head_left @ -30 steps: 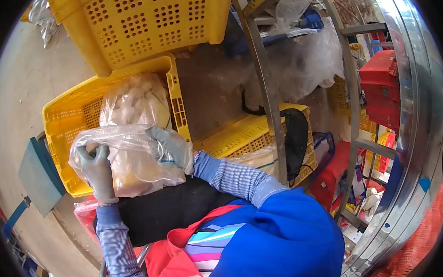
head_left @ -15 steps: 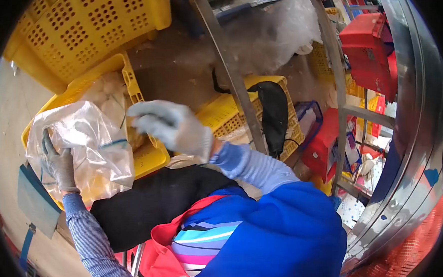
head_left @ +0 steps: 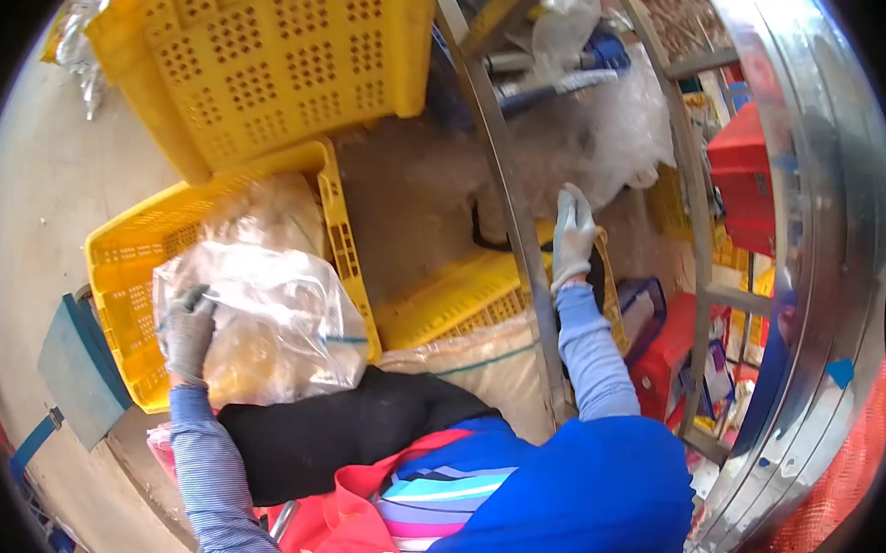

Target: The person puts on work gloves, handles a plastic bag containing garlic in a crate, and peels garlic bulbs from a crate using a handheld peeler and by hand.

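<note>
My left hand (head_left: 189, 335), in a grey-white work glove, grips the left edge of a clear plastic bag (head_left: 271, 313). The bag has something pale yellowish in its lower part and lies over the front of a yellow crate (head_left: 128, 260). Behind it in that crate are more clear wrapped contents (head_left: 266, 212), too blurred to name. My right hand (head_left: 573, 241), gloved too, reaches out just right of a metal post, its fingers stretched and nothing visible in them. Below it are a second yellow crate (head_left: 451, 312) and a black strip of cloth or strap, mostly hidden.
A large perforated yellow crate (head_left: 274, 67) stands tilted behind the first one. A slanted metal post (head_left: 504, 170) crosses between my hands. Crumpled clear plastic (head_left: 622, 116) lies at the back. Red bins (head_left: 743, 182) and a steel panel (head_left: 835, 247) line the right side.
My right hand has swung from near the crate's right edge across to the right, past the metal post. My left hand stays at the bag's edge. The whole view has shifted.
</note>
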Demonstrator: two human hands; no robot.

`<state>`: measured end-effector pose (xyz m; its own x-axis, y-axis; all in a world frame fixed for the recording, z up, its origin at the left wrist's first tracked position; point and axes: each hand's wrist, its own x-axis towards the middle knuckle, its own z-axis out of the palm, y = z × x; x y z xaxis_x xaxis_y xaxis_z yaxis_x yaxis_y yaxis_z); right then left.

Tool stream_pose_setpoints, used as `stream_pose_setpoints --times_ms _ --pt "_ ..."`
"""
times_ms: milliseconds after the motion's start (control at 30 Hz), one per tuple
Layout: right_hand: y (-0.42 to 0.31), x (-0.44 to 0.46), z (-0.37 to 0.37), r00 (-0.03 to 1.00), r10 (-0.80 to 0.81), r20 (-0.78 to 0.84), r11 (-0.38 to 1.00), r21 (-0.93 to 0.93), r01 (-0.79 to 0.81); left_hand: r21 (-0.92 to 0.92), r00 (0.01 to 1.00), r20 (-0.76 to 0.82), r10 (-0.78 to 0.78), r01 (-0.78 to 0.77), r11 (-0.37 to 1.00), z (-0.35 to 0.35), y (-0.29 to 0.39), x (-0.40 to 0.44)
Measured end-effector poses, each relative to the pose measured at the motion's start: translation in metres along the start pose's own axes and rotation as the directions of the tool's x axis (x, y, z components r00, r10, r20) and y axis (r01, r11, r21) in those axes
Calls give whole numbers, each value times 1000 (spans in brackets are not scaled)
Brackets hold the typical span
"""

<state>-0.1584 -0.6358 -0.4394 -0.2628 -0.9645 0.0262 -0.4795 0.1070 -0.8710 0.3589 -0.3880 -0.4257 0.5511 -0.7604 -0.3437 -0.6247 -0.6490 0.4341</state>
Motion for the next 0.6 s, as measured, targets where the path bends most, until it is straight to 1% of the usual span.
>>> stream_pose_setpoints --times_ms 67,100,133,167,200,233,267,300,333,400,433,467,500,533,567,600 --pt "-30 -8 26 958 -281 -58 947 146 287 -44 984 -46 174 -176 983 4 -8 3" --pt "-67 -21 35 923 -385 -14 904 197 380 -216 998 60 -28 41 975 -9 17 0" --pt "-110 -37 42 873 -487 22 849 248 467 -221 997 21 78 -72 973 -1 2 8" --pt "-136 -54 50 823 -559 99 815 246 524 -220 983 -18 184 -183 958 7 -13 16" --pt "-162 -65 54 584 -790 187 613 294 734 -227 982 -5 188 -184 956 5 -8 19" --pt "-176 -87 65 462 -862 210 501 494 710 -187 961 -68 269 -277 943 6 1 17" --pt "-184 -117 83 452 -848 278 499 709 499 48 838 -162 521 -520 853 7 1 21" --pt "-198 -145 90 343 -868 360 471 815 338 63 810 -178 559 -557 828 16 -7 28" --pt "-207 -177 97 334 -839 429 525 801 287 80 781 -191 595 -592 802 21 -14 34" --pt "-217 -220 128 212 -849 483 523 823 222 -26 820 -132 557 -565 825 15 -3 30" --pt "-206 -244 156 198 -848 492 529 813 244 -2 796 -137 590 -595 803 14 -3 29" --pt "-187 -260 182 190 -843 504 538 801 263 -216 891 -132 433 -453 865 18 -5 26" --pt "-179 -256 195 88 -773 628 610 697 377 -166 898 -66 436 -441 882 13 -10 23" --pt "-167 -250 211 62 -726 685 619 612 492 -115 901 -3 434 -431 895 8 -13 22" --pt "-155 -242 226 43 -671 741 610 517 601 -158 910 60 411 -397 904 4 -13 23" --pt "-139 -225 237 49 -713 700 580 548 603 -201 915 123 385 -357 912 -1 -11 22"
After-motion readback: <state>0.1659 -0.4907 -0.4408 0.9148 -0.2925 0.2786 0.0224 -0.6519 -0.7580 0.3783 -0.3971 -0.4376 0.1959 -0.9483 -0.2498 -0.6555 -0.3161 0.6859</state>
